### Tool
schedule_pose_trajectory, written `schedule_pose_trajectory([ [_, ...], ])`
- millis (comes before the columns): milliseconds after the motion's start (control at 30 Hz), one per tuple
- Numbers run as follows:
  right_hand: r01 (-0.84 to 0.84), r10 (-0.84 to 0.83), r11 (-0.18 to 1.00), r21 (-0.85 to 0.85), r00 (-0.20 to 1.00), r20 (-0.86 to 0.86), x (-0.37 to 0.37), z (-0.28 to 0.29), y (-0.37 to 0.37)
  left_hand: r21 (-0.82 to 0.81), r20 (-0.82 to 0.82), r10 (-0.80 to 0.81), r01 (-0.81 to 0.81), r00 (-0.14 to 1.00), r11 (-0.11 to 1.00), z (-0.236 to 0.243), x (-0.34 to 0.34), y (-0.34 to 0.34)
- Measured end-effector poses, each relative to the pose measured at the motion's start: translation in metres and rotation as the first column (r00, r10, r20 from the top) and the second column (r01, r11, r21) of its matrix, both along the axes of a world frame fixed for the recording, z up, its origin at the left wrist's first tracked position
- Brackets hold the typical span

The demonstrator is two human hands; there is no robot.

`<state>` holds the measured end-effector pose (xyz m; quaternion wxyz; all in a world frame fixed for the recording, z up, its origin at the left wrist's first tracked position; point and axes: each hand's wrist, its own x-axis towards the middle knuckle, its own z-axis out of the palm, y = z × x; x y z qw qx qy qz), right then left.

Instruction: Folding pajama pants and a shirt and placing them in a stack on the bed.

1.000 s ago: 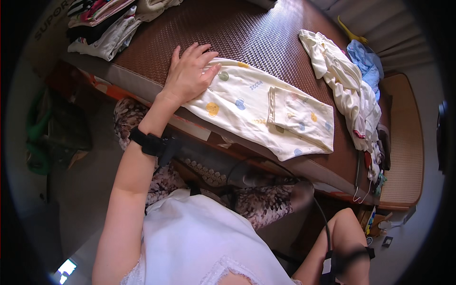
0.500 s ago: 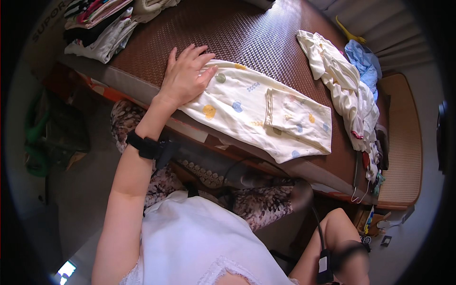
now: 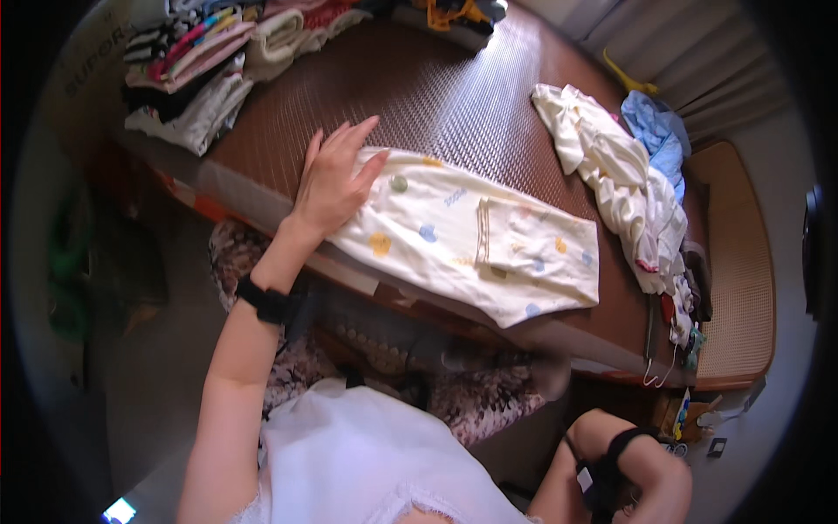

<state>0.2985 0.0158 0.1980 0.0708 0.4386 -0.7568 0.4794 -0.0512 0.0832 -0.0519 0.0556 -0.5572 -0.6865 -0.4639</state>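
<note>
A pair of cream printed pants (image 3: 410,262) lies flat on the brown woven mat of the bed, one end folded back over itself at the right. Across its left end rests my left hand (image 3: 336,179), palm down and fingers stretched out, with a black band at the wrist. My right arm is bent at the lower right, wearing a black strap. Of my right hand (image 3: 630,506), only a part shows at the lower edge, and its fingers are mostly hidden.
Stacked folded clothes (image 3: 196,79) stand at the far left of the bed (image 3: 367,79). Rumpled cream clothing (image 3: 611,175) and a blue garment (image 3: 655,131) lie at the right. Hangers (image 3: 655,375) poke over the near edge. A woven-panel headboard (image 3: 738,271) rises on the right.
The view has shifted, so the bed and pants sit lower in the picture. My left hand stays on the pants' left end. My right forearm has moved and is bent closer to my body.
</note>
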Motion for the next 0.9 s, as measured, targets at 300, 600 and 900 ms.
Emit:
schedule_pose_trajectory([
  [300,0.856,-0.956,-0.291,0.428,-0.272,-0.105,0.021,-0.188,0.176,-0.237,-0.045,0.243,-0.247,0.969,0.94,0.029,0.009,-0.052],
  [600,0.838,-0.904,-0.424,0.344,-0.371,-0.212,0.024,-0.238,0.183,-0.221,0.467,0.047,0.066,0.883,0.973,0.042,0.041,-0.04],
  [900,0.838,-0.898,-0.439,0.322,-0.396,-0.192,0.026,-0.236,0.182,0.049,0.036,-0.314,0.312,0.949,0.949,0.027,0.127,-0.009],
])
